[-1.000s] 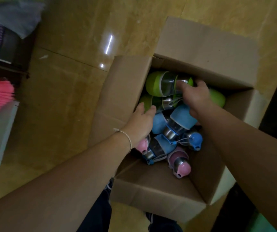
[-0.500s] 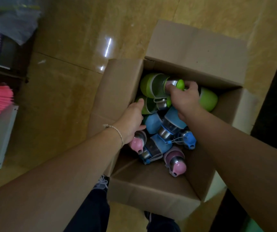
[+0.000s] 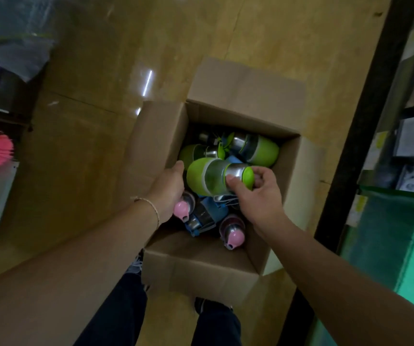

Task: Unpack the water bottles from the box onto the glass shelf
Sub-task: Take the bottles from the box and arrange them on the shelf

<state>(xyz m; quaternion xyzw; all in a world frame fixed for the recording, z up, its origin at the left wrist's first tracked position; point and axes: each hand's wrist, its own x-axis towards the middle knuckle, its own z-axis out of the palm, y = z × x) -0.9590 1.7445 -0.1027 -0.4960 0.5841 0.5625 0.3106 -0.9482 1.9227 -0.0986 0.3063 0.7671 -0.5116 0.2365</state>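
Head view looks down into a brown box (image 3: 201, 265) on the floor (image 3: 88, 146). The right hand (image 3: 258, 203) holds a green bottle (image 3: 208, 174) by its top end, with thumb and fingers curled round the shiny neck and green lid. This bottle lies sideways between the two hands, above the other bottles. The left hand (image 3: 168, 193) is at the box's left wall, thumb against the cardboard. Its fingers are hidden down inside, so I cannot tell if they hold anything.

Just past the left hand lies a second green bottle (image 3: 193, 152). Past the right hand lies a third green bottle (image 3: 263, 152). A pink-lid bottle (image 3: 182, 211) sits right beside the left hand. A blue bottle (image 3: 201, 218) lies between the wrists. Another pink-lid bottle (image 3: 234, 236) is near the right wrist.
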